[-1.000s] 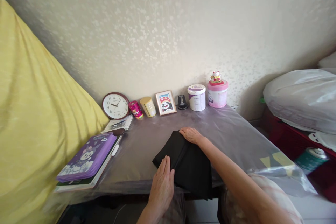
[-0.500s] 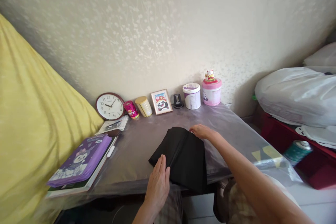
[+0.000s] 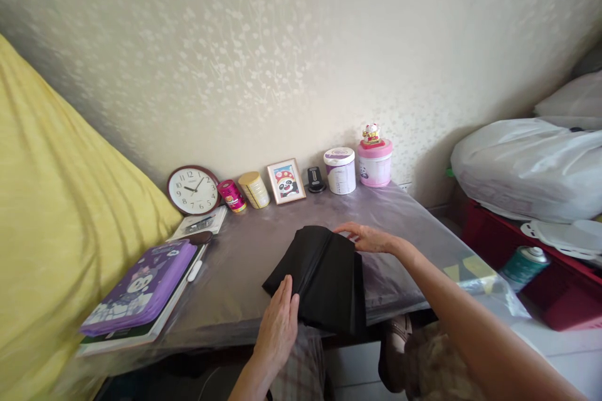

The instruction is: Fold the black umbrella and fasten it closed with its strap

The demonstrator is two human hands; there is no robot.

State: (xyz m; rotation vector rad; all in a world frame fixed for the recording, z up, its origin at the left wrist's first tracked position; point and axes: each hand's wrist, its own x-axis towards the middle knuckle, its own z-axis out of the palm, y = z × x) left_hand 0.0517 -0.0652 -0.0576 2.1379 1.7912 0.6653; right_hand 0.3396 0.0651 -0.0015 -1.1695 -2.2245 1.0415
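Note:
A folded black cloth [image 3: 320, 276] lies on the plastic-covered table [image 3: 244, 263], hanging a little over the near edge. My left hand [image 3: 278, 326] rests flat on the cloth's near left corner, fingers together. My right hand [image 3: 369, 238] hovers at the cloth's far right edge, fingers spread and just touching or slightly above it. Neither hand grips anything.
Along the wall stand a round clock [image 3: 192, 190], a pink tin [image 3: 230, 195], a gold tin [image 3: 254, 190], a panda picture frame [image 3: 285, 180], a small black device [image 3: 314, 179], and white [image 3: 340, 170] and pink [image 3: 374, 163] tubs. A purple case on books [image 3: 141, 288] lies left. Yellow fabric [image 3: 51, 232] fills the left; bagged bedding [image 3: 527, 163] sits right.
My right hand slid from the cloth's top far corner off to its right edge and lifted, fingers spreading. The left hand stayed pressed on the near corner. The camera shifted slightly.

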